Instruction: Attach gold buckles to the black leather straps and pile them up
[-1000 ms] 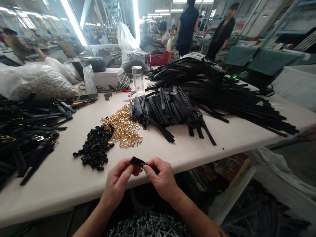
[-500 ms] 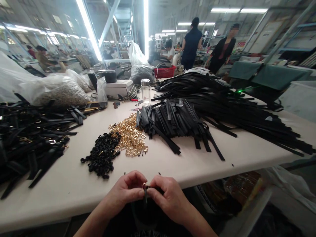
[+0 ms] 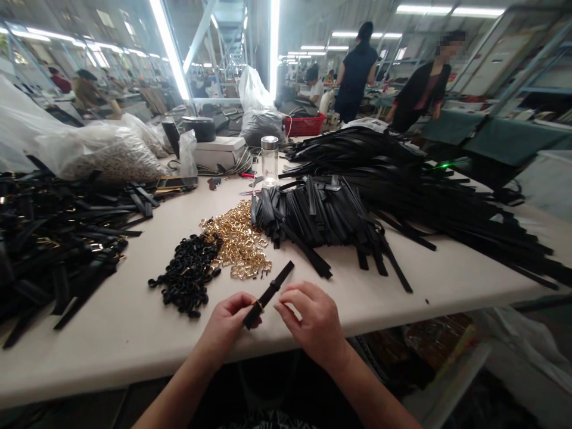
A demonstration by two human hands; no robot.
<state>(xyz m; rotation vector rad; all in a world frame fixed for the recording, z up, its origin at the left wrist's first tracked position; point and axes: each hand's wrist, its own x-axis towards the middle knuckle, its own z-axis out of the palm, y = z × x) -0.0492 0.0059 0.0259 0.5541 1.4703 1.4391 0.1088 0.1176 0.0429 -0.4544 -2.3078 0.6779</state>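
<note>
A short black strap (image 3: 282, 275) slants up and away from my left hand (image 3: 230, 322), which is closed on its lower end. A thin gold buckle (image 3: 259, 305) sits round the strap by my left fingers, and a small black loop circles it farther up. Just right of the strap is my right hand (image 3: 310, 313), its fingers curled and the thumb and fingertips slightly apart, with nothing visible between them. Beyond my hands lie a pile of black loops (image 3: 187, 271) and a heap of gold buckles (image 3: 239, 241).
Cut black straps (image 3: 319, 220) lie in a bundle right of the buckles, with long black strips (image 3: 424, 185) behind. Straps with buckles (image 3: 58, 238) heap up on the left. A glass bottle (image 3: 270, 164) stands farther back. The table edge (image 3: 379, 319) runs under my forearms.
My hands have moved from the table edge up over the tabletop. The strap now points away from me, and my right hand has come off it while my left keeps hold.
</note>
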